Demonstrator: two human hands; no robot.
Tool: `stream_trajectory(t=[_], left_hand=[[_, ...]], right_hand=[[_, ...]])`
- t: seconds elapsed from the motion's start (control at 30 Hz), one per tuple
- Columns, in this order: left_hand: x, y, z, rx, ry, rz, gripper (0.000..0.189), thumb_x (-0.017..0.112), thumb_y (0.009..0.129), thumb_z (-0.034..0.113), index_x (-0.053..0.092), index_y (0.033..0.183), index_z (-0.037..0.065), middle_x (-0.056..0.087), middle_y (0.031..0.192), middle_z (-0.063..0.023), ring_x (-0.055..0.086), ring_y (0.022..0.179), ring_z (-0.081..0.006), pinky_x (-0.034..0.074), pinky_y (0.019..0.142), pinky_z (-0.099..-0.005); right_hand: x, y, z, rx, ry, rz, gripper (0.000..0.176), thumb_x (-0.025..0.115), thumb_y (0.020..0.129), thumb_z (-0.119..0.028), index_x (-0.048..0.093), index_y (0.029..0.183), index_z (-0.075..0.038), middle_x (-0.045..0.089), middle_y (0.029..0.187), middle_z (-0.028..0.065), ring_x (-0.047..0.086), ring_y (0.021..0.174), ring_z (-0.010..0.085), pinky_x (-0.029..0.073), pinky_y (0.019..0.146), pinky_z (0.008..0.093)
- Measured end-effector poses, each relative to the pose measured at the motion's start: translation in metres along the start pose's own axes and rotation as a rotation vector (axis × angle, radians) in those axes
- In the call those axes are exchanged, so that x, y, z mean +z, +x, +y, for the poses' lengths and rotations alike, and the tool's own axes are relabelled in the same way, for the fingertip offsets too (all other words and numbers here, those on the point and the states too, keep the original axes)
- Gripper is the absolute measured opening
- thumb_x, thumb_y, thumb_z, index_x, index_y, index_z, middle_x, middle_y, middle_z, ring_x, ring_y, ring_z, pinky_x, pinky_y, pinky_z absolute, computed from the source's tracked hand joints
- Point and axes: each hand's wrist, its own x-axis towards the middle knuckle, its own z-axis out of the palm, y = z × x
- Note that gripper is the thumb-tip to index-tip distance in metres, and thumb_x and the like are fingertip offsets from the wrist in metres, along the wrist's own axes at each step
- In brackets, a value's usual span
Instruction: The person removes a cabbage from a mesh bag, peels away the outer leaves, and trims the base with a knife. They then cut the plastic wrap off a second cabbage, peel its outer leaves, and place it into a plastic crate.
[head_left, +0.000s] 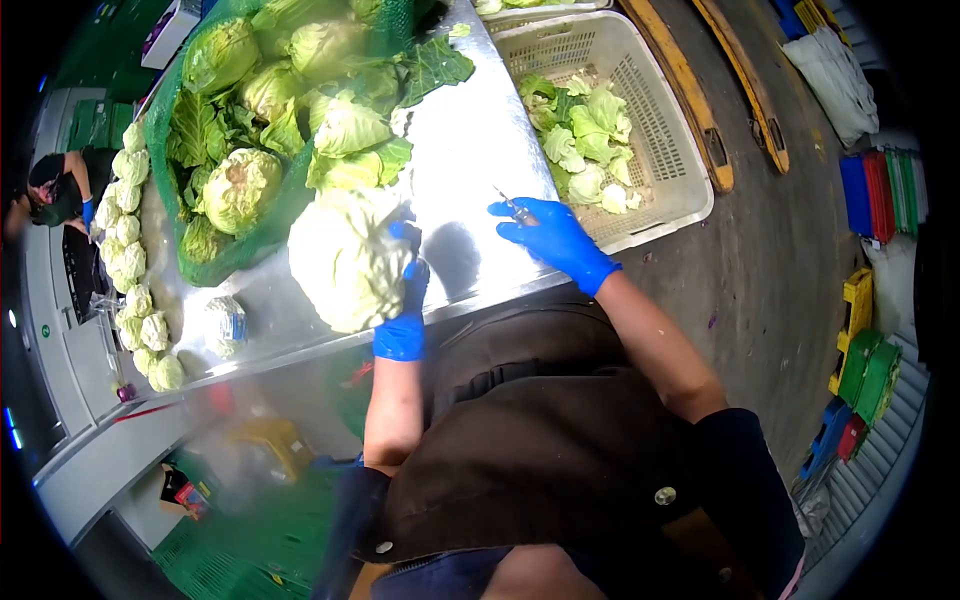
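Observation:
A large pale cabbage (345, 260) is held above the metal table by my left hand (404, 315), in a blue glove. The fingers curl around its right side, and part of the hand is hidden behind it. My right hand (555, 238), also blue-gloved, is closed on a small knife (520, 212) whose thin blade points up and to the left. The two hands are apart, with a shadow on the tabletop between them. Beyond the held cabbage, loose green leaves (358, 165) lie at the mouth of a green net bag (215, 265) full of cabbages.
The metal table (480, 130) shines brightly. To its right stands a white crate (672, 165) with cut leaves (590, 140). A wrapped cabbage (225, 325) sits left, near a row of trimmed cabbages (128, 255). Another person (65, 185) works at far left. Yellow forks (690, 95) lie beyond the crate.

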Motion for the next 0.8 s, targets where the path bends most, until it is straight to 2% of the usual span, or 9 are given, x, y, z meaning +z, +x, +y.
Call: stream_trajectory(t=[0.1,0.17,0.27,0.33,0.4,0.5,0.53,0.67,0.8], left_hand=[[-0.027,0.005,0.016,0.210,0.648,-0.105,0.053,0.053,0.091,0.036,0.046,0.140,0.013,0.046,0.144,-0.0089,0.040,0.135,-0.0257,0.028,0.114,-0.0370],[-0.024,0.014,0.066,0.269,0.829,-0.009,0.059,0.065,0.085,0.033,0.048,0.138,0.014,0.047,0.143,-0.0097,0.043,0.132,-0.0263,0.030,0.113,-0.0390],[-0.032,0.010,0.117,-0.202,-1.073,-0.045,0.077,0.076,0.078,0.034,0.041,0.143,0.013,0.045,0.145,-0.0106,0.046,0.131,-0.0276,0.031,0.113,-0.0434],[-0.047,0.014,0.118,-0.355,-1.408,0.002,0.075,0.067,0.085,0.044,0.037,0.146,0.012,0.041,0.148,-0.0116,0.043,0.133,-0.0294,0.030,0.113,-0.0468],[-0.061,0.019,0.071,-0.348,-1.051,0.070,0.073,0.055,0.091,0.052,0.034,0.148,0.011,0.037,0.151,-0.0122,0.041,0.134,-0.0315,0.029,0.113,-0.0502],[-0.051,0.014,0.026,-0.293,-1.744,-0.284,0.073,0.039,0.095,0.059,0.031,0.149,0.011,0.036,0.152,-0.0116,0.038,0.136,-0.0337,0.028,0.113,-0.0541],[-0.031,0.012,0.067,-0.616,-1.279,0.132,0.070,0.040,0.096,0.056,0.033,0.148,0.010,0.038,0.150,-0.0127,0.039,0.136,-0.0338,0.030,0.112,-0.0539],[-0.012,-0.010,0.044,-0.628,-1.487,-0.075,0.070,0.042,0.095,0.057,0.037,0.146,0.010,0.040,0.148,-0.0154,0.042,0.133,-0.0355,0.031,0.112,-0.0540],[-0.001,-0.001,0.050,-0.649,-1.612,-0.019,0.073,0.044,0.093,0.060,0.038,0.145,0.010,0.042,0.147,-0.0146,0.043,0.133,-0.0354,0.031,0.112,-0.0533]], right_hand=[[0.006,0.001,-0.045,-0.430,-0.139,0.073,0.073,0.076,0.080,-0.012,0.042,0.144,-0.004,0.052,0.140,0.0093,0.051,0.123,0.0138,0.045,0.099,0.0278],[0.011,0.006,-0.082,-0.458,-0.068,-0.039,0.082,0.080,0.078,-0.022,0.038,0.147,-0.009,0.058,0.123,0.0048,0.054,0.106,0.0111,0.046,0.089,0.0269],[0.018,0.010,-0.102,-0.418,0.282,-0.198,0.088,0.082,0.078,-0.027,0.033,0.150,-0.012,0.060,0.094,-0.0027,0.052,0.071,0.0041,0.047,0.067,0.0241],[0.010,0.012,-0.094,-0.330,0.487,-0.207,0.083,0.079,0.081,-0.025,0.035,0.149,-0.011,0.059,0.087,-0.0038,0.049,0.060,0.0017,0.043,0.055,0.0207],[0.004,0.007,-0.088,-0.129,0.580,-0.193,0.069,0.074,0.085,-0.023,0.042,0.145,-0.010,0.061,0.082,-0.0029,0.045,0.049,0.0011,0.035,0.043,0.0169],[0.022,0.010,-0.075,0.173,0.709,-0.117,0.044,0.071,0.088,-0.029,0.061,0.124,-0.005,0.054,0.065,-0.0052,0.042,0.045,0.0005,0.031,0.040,0.0175],[0.025,0.006,-0.069,0.188,0.598,-0.101,0.035,0.070,0.090,-0.033,0.066,0.112,-0.005,0.053,0.061,-0.0064,0.045,0.048,0.0007,0.033,0.042,0.0182],[0.012,0.009,-0.057,0.282,0.224,-0.043,0.038,0.070,0.089,-0.037,0.068,0.106,-0.003,0.058,0.064,-0.0013,0.052,0.058,0.0056,0.043,0.053,0.0232],[0.010,0.022,-0.030,-0.271,-0.091,0.231,0.047,0.075,0.084,-0.030,0.062,0.116,0.002,0.066,0.083,0.0093,0.060,0.077,0.0122,0.051,0.074,0.0287]])
